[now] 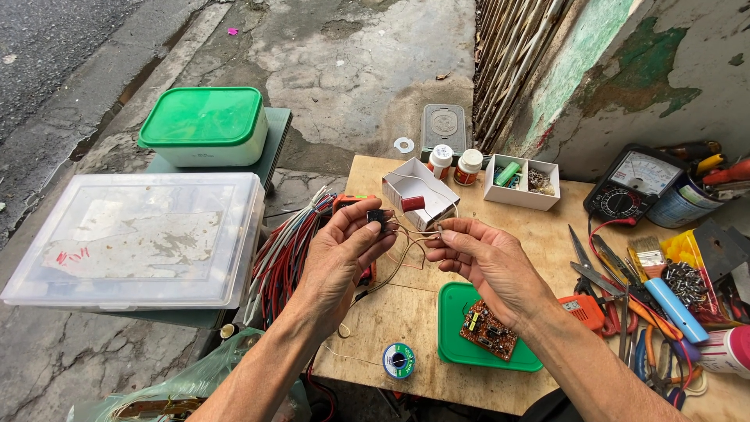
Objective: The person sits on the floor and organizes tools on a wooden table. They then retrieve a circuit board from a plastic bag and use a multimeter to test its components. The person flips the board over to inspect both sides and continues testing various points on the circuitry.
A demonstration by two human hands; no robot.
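Nearest to me are the person's two forearms, coming up from the bottom edge and meeting above the middle of the table point(406, 309), a bare plywood top. Off its left edge sit a clear lidded box point(141, 238) and, beyond it, a white tub with a green lid point(205, 125), both on a lower stand; a bundle of red and white wires point(285, 250) hangs between that stand and the table. The left hand point(344, 250) is closed, thumb and fingers pinching a small black part point(378, 217) from which thin copper wires point(406, 238) trail. Just right of it the right hand point(480, 258) is closed too, its fingertips gripping the other end of those wires, so the part and wires hang in the air over the table's middle. Behind the hands an open white box point(418, 191) holds a red cylinder point(412, 203); two small jars point(455, 164) and a divided white tray point(522, 181) stand along the far edge. Near the front edge lie a solder spool point(398, 361) and a green lid point(457, 344) carrying a brown circuit board point(488, 330). At the right end are a meter point(634, 184), scissors, pliers and a paintbrush in a heap point(633, 293).
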